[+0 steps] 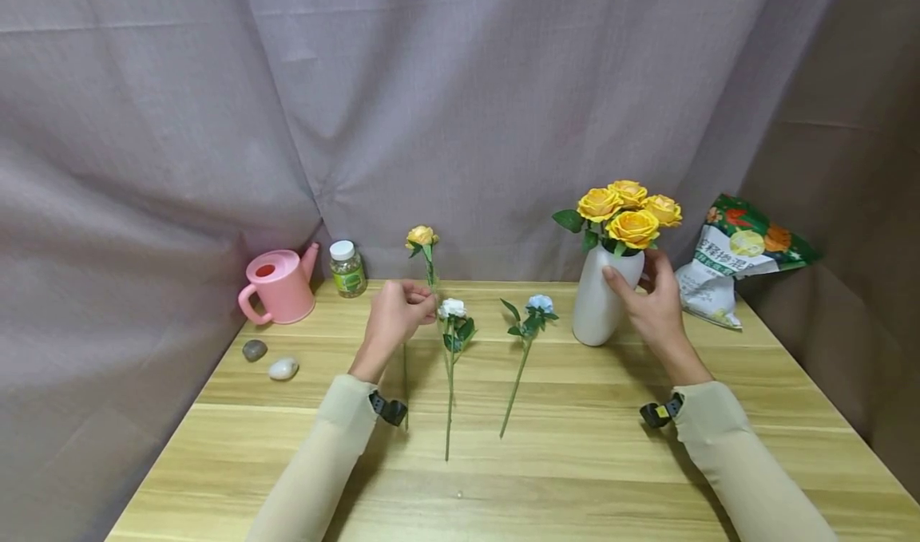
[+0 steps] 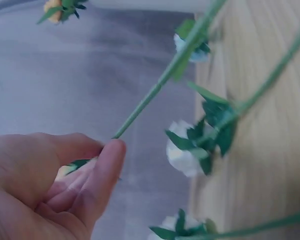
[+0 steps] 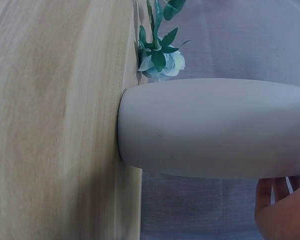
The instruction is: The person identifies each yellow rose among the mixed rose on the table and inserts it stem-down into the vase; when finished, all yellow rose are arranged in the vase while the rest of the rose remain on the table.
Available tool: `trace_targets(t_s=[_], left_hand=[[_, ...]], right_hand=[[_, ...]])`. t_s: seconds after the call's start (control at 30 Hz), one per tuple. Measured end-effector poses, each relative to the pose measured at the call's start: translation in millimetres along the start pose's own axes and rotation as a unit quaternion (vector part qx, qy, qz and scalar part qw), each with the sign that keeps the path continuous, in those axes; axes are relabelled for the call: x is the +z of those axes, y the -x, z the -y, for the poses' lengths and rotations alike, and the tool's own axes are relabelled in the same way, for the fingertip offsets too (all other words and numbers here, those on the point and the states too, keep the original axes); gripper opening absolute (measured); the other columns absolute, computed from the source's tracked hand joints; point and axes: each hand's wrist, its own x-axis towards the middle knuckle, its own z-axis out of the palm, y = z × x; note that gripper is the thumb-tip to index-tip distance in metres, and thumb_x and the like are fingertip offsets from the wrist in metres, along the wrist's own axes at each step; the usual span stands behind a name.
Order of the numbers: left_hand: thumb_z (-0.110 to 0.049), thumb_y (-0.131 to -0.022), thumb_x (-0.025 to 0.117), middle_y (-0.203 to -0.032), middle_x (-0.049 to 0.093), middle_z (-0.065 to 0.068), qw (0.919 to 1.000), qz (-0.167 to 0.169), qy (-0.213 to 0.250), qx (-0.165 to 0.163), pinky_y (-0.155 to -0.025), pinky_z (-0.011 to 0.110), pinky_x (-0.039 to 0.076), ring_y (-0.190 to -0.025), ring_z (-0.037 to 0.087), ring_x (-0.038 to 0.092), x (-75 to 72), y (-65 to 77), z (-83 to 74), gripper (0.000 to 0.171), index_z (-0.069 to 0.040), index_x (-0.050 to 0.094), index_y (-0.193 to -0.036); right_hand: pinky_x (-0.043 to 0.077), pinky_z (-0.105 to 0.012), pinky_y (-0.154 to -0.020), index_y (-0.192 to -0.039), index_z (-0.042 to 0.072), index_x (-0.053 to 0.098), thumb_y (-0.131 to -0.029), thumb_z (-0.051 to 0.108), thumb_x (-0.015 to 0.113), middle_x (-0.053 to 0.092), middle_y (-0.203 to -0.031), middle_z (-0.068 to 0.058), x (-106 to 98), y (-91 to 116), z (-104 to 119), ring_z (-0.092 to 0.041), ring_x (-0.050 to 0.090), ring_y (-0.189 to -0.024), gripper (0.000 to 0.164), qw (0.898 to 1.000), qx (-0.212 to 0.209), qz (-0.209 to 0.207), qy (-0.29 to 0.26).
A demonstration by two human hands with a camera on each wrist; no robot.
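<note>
My left hand pinches the green stem of a yellow rose between thumb and fingertips, bloom upward. My right hand grips the upper part of a white vase, thumb on the near side. Several yellow roses with green leaves stand in the vase, whose base is at the table in the right wrist view. Between the hands, a white flower and a light blue flower lie on the table. Another pale flower shows low in the left wrist view; my left hand hides its bloom in the head view.
On the left stand a pink watering can and a white-capped jar, with a grey stone and a white stone nearer. A printed bag leans at the back right. Grey cloth hangs behind the wooden table.
</note>
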Motion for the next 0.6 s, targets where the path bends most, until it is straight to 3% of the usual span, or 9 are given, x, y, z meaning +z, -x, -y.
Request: trace_targets(t_s=[0.2,0.3,0.6], left_hand=[[-0.014,-0.090,0.072,-0.087,0.079,0.003,0.9936,-0.039,-0.036,0.100,-0.065,0.024,0.061,-0.073,0.013,0.076,4.4,-2.8,-21.6,0.014,-0.007,0.073,-0.101],[-0.016,-0.090,0.073,-0.092,0.080,0.003,0.9888,-0.048,-0.030,0.138,-0.070,0.024,0.062,-0.079,0.013,0.077,11.0,-4.8,-31.2,0.017,-0.009,0.072,-0.106],[-0.017,-0.092,0.073,-0.097,0.079,0.004,0.9819,-0.020,0.052,0.181,-0.073,0.023,0.061,-0.082,0.012,0.076,37.7,-10.7,-66.3,0.017,-0.009,0.072,-0.107]], right_hand=[[0.043,-0.018,-0.093,-0.140,0.013,0.046,-0.093,0.024,0.073,0.052,-0.127,0.008,0.9,0.0,-0.7,-0.004,0.052,-0.112,0.056,1.000,-0.001,0.000,0.005],[0.043,-0.017,-0.093,-0.140,0.011,0.046,-0.093,0.023,0.073,0.052,-0.127,0.008,0.4,0.8,0.3,-0.004,0.052,-0.112,0.056,1.000,-0.004,0.001,0.006],[0.042,-0.020,-0.095,-0.141,0.010,0.045,-0.093,0.025,0.072,0.052,-0.128,0.008,-0.2,1.6,3.7,-0.004,0.051,-0.113,0.057,1.000,-0.003,0.002,0.011]])
